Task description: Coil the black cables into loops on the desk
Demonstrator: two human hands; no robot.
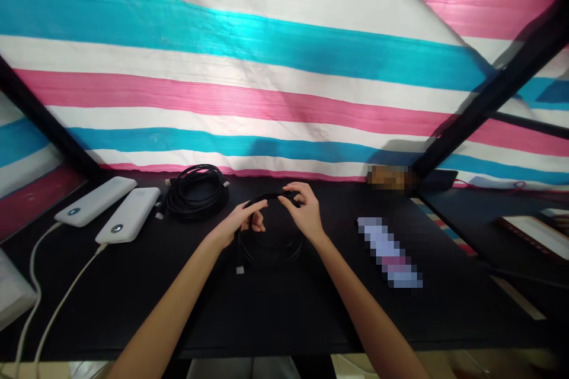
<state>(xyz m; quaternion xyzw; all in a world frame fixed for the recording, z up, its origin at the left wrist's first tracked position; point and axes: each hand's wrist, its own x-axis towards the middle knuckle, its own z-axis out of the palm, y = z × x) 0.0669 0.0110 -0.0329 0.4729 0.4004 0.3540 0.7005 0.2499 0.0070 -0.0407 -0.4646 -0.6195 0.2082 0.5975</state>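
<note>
Both of my hands hold a coiled black cable (pixel 267 246) above a black table (pixel 275 308). My left hand (pixel 242 222) pinches the coil's upper left part, fingers closed round it. My right hand (pixel 304 210) grips the coil's top right, fingers closed. The loop hangs down between the hands, and a silver plug at one cable end dangles at the lower left of the coil.
A second bundle of black cables (pixel 195 192) lies to the left. Two white power banks (pixel 111 210) with white leads sit at the far left. Blurred-out items lie to the right. A striped pink, blue and white sheet hangs behind, with black frame bars at both sides.
</note>
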